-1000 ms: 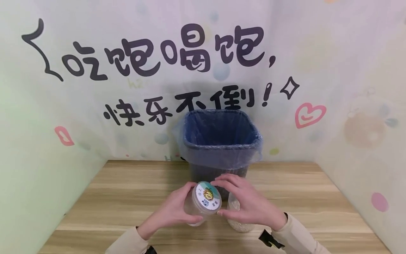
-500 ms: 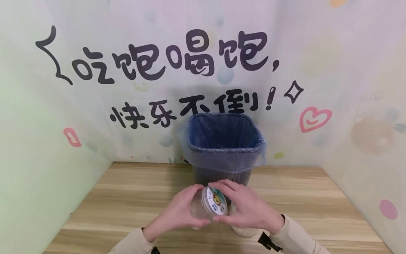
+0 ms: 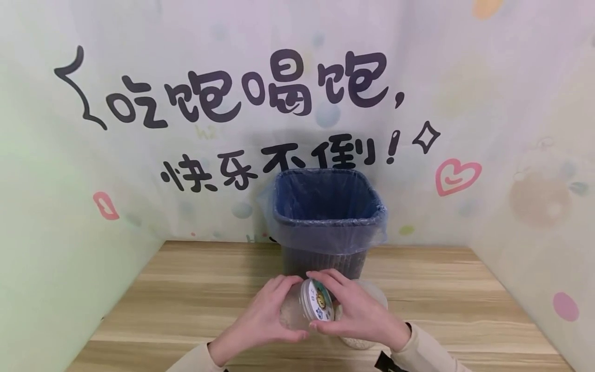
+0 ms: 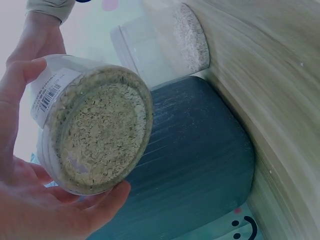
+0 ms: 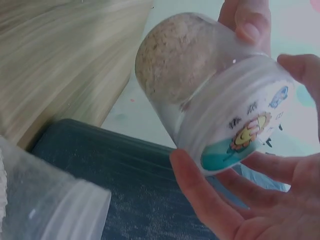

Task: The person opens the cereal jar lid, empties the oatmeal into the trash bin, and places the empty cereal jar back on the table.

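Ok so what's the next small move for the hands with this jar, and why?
Probably a gentle twist of the lid by the right hand, with the left hand steadying the jar: the lid is on, the right hand spans its edge, and the left grips the jar's body.
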The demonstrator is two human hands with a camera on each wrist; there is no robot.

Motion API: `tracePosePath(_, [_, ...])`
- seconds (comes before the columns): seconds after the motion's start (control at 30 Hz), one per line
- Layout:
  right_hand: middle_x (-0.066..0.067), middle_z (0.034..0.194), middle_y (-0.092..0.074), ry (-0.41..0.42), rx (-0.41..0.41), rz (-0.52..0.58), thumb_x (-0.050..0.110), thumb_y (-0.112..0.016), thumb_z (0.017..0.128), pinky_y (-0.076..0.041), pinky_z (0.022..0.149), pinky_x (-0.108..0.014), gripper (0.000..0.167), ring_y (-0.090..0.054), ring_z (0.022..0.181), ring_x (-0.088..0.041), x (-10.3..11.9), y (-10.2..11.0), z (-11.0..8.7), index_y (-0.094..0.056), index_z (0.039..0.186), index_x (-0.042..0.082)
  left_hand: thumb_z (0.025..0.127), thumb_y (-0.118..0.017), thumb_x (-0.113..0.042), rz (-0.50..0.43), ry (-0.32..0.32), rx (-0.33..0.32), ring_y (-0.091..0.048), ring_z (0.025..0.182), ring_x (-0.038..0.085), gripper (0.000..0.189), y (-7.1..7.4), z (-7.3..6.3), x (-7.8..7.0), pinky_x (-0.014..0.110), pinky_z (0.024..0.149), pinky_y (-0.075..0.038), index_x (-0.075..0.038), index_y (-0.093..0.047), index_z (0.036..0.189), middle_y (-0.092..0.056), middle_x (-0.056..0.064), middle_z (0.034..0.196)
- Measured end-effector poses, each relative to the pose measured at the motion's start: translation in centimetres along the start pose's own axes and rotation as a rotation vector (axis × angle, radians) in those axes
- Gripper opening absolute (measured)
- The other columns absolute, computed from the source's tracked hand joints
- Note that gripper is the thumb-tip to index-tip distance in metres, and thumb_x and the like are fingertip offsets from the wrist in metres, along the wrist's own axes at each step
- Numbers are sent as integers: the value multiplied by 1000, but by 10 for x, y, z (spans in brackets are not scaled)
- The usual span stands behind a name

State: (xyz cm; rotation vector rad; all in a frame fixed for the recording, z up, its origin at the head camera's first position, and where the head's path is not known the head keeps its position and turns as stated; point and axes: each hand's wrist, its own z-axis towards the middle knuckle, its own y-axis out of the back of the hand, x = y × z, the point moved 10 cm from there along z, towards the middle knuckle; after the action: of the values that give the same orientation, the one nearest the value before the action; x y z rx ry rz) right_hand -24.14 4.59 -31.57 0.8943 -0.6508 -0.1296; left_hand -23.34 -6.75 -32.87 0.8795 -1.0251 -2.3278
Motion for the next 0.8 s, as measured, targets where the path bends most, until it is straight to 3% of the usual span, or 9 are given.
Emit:
tracePosePath(0.17, [0,123,-53,21,-41,-13,40,-75,82,-51,60,-21,64,-54,78,-4,4,1,0,-49,136,16,60,-88,-44,-12,-20,34,-55,104,19,92,-6,-3,-1,36,85,-51,-3,-47,132,-57,5,119])
tracePosePath(0.37, [0,124,-52,36,-13,17,40,-74,83,-51,62,-21,63,-55,85,-6,7,-2,2,-50,135,13,57,-89,-39,-31,-40,30,-59,99,18,94,-8,-7,0,33,81,-52,-1,-46,132,-59,7,120])
tracePosePath(0.63, [3,117,-55,-19,56,60,41,-75,82,-50,59,-19,61,-53,87,-7,2,-9,4,-53,132,15,65,-84,-49,-188,-23,141,-59,92,8,89,-13,-9,9,24,74,-51,-9,-47,134,-63,0,113])
tracePosePath(0.8, [2,121,-54,58,69,15,43,-75,82,-51,67,-20,65,-55,92,-8,8,-8,5,-51,135,13,67,-84,-48,-251,-52,184,-59,90,5,84,-14,-5,12,22,75,-50,-13,-48,134,-64,-3,109])
